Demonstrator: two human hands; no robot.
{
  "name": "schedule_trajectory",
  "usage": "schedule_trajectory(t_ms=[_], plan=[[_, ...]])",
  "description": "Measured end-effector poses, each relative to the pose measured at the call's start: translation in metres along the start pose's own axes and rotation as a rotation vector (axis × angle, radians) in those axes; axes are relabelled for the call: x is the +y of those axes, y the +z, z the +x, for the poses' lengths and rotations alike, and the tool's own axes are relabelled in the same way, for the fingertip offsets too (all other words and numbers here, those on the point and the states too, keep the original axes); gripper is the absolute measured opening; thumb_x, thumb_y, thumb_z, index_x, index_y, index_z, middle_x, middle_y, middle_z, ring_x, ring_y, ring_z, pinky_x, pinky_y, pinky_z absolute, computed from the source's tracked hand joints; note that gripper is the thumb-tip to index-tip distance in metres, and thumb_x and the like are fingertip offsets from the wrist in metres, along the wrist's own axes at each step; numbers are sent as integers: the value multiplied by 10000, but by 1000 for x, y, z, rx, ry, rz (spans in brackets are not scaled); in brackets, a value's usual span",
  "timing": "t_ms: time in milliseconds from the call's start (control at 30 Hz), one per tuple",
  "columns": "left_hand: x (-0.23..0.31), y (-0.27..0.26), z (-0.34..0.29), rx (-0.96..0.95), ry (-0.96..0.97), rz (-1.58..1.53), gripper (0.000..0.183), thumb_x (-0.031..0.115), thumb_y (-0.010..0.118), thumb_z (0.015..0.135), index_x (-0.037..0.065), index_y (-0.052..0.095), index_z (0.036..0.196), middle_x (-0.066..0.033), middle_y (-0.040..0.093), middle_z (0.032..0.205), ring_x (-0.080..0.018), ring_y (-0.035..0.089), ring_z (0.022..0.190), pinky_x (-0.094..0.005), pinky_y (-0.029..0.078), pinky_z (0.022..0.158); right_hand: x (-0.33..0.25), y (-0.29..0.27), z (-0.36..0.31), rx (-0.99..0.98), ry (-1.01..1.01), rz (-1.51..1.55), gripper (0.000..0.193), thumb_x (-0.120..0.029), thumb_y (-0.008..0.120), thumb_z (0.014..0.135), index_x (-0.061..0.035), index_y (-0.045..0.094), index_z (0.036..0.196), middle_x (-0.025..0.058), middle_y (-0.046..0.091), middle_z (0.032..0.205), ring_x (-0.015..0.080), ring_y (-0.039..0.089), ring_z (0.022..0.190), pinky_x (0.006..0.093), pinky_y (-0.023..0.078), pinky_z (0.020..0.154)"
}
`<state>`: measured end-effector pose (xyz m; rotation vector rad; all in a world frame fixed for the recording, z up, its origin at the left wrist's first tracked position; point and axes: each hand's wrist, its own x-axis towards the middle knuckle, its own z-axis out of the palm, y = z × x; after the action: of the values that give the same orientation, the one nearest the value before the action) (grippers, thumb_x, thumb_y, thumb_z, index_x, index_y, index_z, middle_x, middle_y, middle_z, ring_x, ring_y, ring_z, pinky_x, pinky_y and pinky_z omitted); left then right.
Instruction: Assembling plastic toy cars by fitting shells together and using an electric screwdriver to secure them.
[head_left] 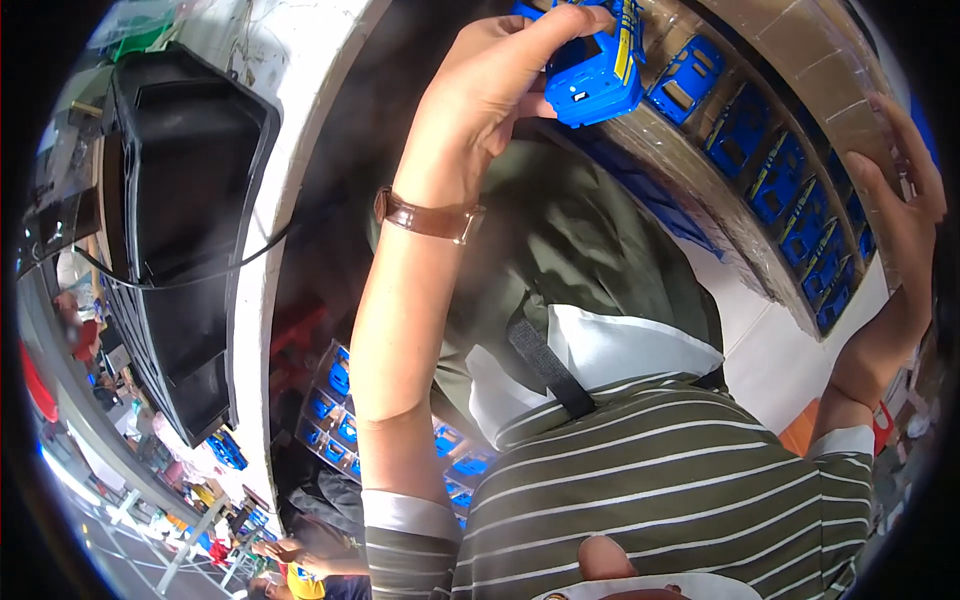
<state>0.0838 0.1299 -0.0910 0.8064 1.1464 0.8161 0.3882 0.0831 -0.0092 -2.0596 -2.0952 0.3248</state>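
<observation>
My left hand (490, 75), with a brown-strapped wristwatch (425, 215) on its wrist, is closed on a blue plastic toy car body (600, 85) with a yellow stripe. It holds the shell at the top, over the near corner of a cardboard tray (690, 165). Rows of similar blue car bodies (775, 180) lie in the tray, with openings where windows would be. At the right rim, beside a brown cardboard flap (825, 70), is my right hand (905, 190). Its fingers are stretched out and apart, and nothing shows in them.
A large black plastic bin (190, 230) stands at the left along a white ledge (262, 330). Below my left forearm, another tray of blue car bodies (335, 405) shows in part. Another person's hand (285, 552) appears at the lower left. Dark green cloth (600, 240) covers my lap.
</observation>
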Motion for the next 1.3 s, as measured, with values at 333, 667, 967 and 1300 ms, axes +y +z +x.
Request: schedule_trajectory(t_ms=[333, 667, 967, 1300], plan=[[10, -4, -6, -10, -130, -53, 331, 270, 641, 807, -47, 596, 892, -51, 630, 744, -92, 595, 568, -188, 469, 492, 5, 0, 1, -31, 144, 52, 512, -262, 640, 810, -202, 444, 1279, 156, 555, 1148, 258, 574, 1027, 397, 494, 880], [19, -12, -17, 17, -109, 62, 383, 288, 647, 795, -76, 589, 899, -63, 631, 741, -91, 596, 565, -179, 461, 483, 13, 7, 3, 1, 86, 59, 473, -224, 610, 837, -169, 442, 1275, 156, 576, 1111, 245, 583, 1004, 361, 495, 867], [-35, -47, -69, -102, 468, 177, 299, -30, 625, 612, 43, 458, 849, -97, 471, 1133, -141, 518, 954, -294, 430, 843, 11, 4, 1, -41, -16, 109, 497, -197, 599, 843, -137, 409, 1298, 165, 520, 1203, 257, 544, 1070, 378, 433, 951], [-56, -56, -98, -115, 647, 105, 362, 48, 616, 593, 83, 431, 903, -136, 453, 1147, -241, 461, 1087, -380, 350, 946, 18, 8, 2, -129, 12, 192, 496, -195, 575, 856, -120, 376, 1305, 126, 457, 1272, 226, 444, 1186, 374, 356, 1022]])
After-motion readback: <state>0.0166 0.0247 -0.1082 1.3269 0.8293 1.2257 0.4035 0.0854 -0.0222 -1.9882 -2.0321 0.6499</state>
